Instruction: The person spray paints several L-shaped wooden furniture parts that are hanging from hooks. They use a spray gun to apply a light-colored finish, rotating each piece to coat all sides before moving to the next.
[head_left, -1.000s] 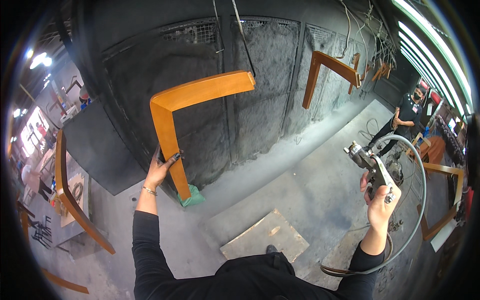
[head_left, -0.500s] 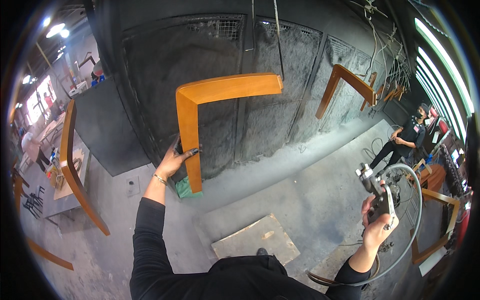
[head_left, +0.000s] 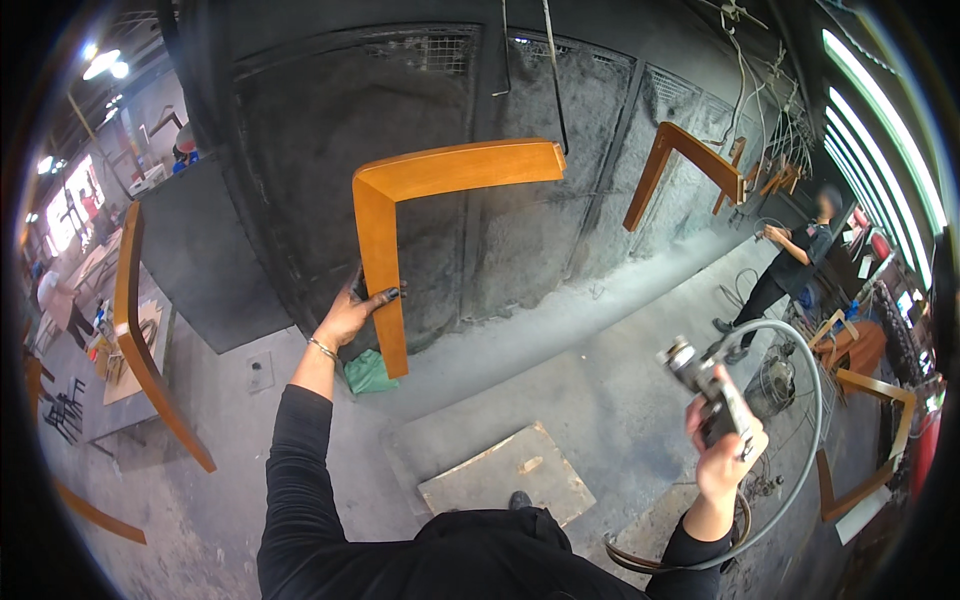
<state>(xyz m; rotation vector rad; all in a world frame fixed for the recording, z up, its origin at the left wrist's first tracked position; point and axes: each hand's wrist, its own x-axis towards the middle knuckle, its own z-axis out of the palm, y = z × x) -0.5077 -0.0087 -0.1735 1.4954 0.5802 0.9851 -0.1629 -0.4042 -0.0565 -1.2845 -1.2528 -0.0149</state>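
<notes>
An L-shaped wooden furniture leg frame (head_left: 450, 172), stained orange-brown, hangs in front of me by a hook at its right end. My left hand (head_left: 350, 313) is closed round its upright part, thumb across the front and fingers partly hidden behind. To the right, my right hand (head_left: 722, 455) grips a metal spray gun (head_left: 712, 392), which is slightly blurred and tilted with its nozzle toward the upper left. From the gun a grey hose (head_left: 815, 420) loops out and back past my right forearm. The gun is well apart from the wooden piece.
More wooden frames hang at the left (head_left: 135, 330), far right (head_left: 685, 165) and near right (head_left: 870, 480). A co-worker (head_left: 795, 255) stands at the right behind a pressure pot (head_left: 772, 380). A green cloth (head_left: 370, 372) and a flat board (head_left: 507, 470) lie on the floor before a dark filter wall (head_left: 350, 130).
My right hand has moved left and slightly up with the spray gun. The held frame has shifted only slightly. The co-worker has turned and raised their hands.
</notes>
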